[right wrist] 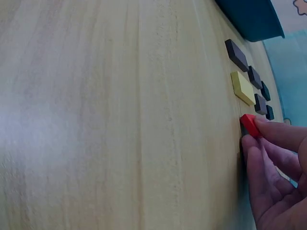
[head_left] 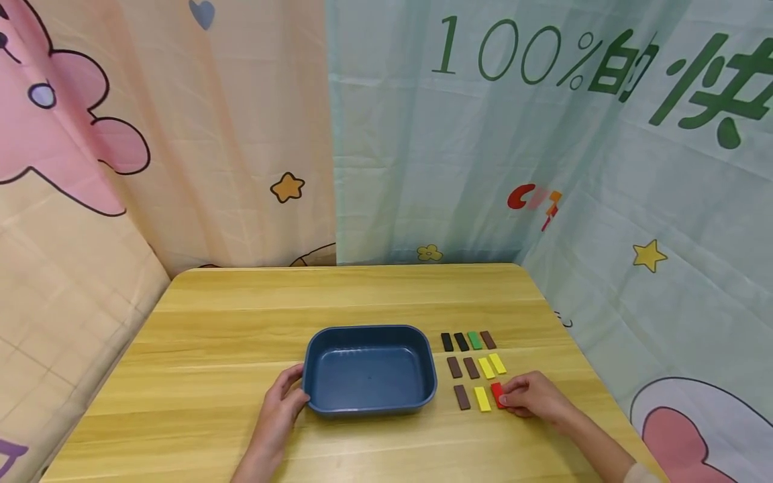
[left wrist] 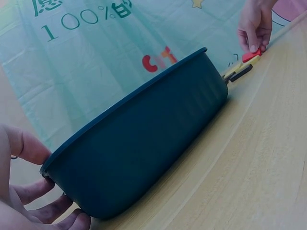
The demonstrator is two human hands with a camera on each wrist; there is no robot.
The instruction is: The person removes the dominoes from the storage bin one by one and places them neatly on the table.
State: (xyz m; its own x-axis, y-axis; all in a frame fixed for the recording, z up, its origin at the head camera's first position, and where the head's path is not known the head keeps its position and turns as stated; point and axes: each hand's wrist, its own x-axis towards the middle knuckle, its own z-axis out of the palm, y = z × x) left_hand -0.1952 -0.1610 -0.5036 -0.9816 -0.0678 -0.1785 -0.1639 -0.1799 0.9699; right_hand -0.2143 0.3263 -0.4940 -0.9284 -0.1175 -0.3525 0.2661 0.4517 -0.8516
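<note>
A dark blue rectangular basin (head_left: 370, 407) stands on the wooden table. My left hand (head_left: 279, 406) grips its left end, with the thumb at the rim and the fingers against the outer wall in the left wrist view. Over on the right, my right hand (head_left: 534, 397) pinches a small red block (right wrist: 250, 124) between thumb and fingers, at the right end of the front row of blocks. Beside it lies a yellow block (head_left: 482, 399), then a brown block (head_left: 461, 397). The fingers partly cover the red block.
Two more rows of flat blocks lie behind: a brown block (head_left: 454, 367) and yellow block (head_left: 498, 363) in the middle row, a black block (head_left: 447, 342) and green block (head_left: 474, 341) in the back row. Printed curtains (head_left: 386, 134) hang around the table (head_left: 199, 376).
</note>
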